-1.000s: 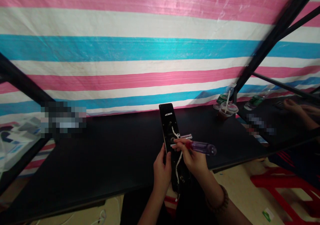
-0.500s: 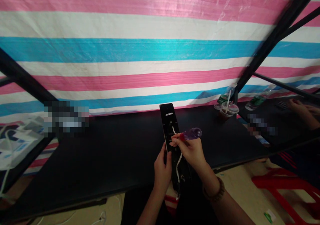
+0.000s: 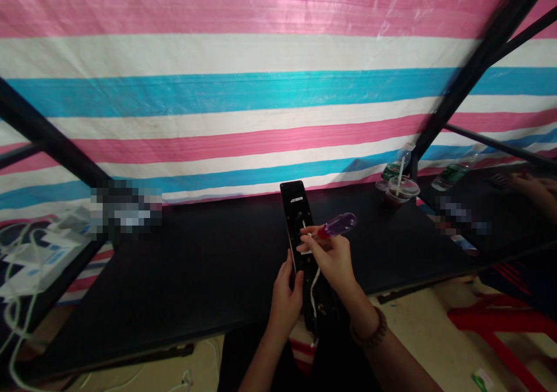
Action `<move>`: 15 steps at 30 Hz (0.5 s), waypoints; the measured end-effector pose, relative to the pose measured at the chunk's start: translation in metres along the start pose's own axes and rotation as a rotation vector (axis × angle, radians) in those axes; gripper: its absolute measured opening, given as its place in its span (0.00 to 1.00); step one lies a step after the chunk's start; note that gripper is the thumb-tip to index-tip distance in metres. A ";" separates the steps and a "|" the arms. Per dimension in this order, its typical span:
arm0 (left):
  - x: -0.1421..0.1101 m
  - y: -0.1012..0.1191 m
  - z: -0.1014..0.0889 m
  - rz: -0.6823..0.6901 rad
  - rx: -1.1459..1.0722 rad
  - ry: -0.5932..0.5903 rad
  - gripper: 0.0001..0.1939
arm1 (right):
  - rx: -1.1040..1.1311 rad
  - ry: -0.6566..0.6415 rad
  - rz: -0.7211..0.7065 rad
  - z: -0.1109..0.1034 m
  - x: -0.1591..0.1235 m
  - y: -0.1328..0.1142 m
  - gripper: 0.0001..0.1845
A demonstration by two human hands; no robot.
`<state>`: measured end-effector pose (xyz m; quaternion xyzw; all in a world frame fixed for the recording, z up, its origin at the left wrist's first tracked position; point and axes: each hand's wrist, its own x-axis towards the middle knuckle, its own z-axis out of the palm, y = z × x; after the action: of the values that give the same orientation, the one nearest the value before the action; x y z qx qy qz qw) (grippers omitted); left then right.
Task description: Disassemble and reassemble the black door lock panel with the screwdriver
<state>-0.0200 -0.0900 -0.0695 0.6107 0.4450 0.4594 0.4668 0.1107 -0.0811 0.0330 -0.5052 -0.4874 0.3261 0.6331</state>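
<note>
One long, narrow, black flat panel [image 3: 296, 212] lies between two hands over the near edge of the black tabletop [image 3: 209, 264].
Its long axis runs away from the person, the far end leaning slightly left, the near end towards the lap; one small white label [image 3: 296, 199] sits near the far end, and a thin white cable [image 3: 314, 292] trails along the lower half. The left hand [image 3: 286, 296], half curled, grips its left edge, thumb on top. The right hand [image 3: 333, 258], fingers pinched, holds one screwdriver with a translucent purple-and-red handle [image 3: 340, 225], butt pointing right; its tip is hidden. Farther right stand one clear plastic cup [image 3: 401, 191] with a straw and one clear green-labelled bottle [image 3: 390, 171]; a second such bottle [image 3: 452, 175] is beyond, near another person's hand [image 3: 528, 184].
</note>
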 end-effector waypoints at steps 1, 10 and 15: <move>0.000 0.001 0.000 0.000 -0.001 0.000 0.28 | 0.016 -0.033 -0.010 -0.001 0.000 0.000 0.13; 0.001 -0.003 0.000 0.008 0.003 -0.014 0.29 | -0.078 -0.029 -0.008 -0.002 0.005 -0.001 0.11; 0.000 -0.006 0.001 -0.054 -0.088 0.001 0.31 | -0.006 -0.145 -0.036 -0.002 0.005 -0.005 0.14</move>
<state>-0.0199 -0.0888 -0.0753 0.5771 0.4410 0.4662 0.5050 0.1138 -0.0781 0.0389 -0.4736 -0.5420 0.3490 0.6002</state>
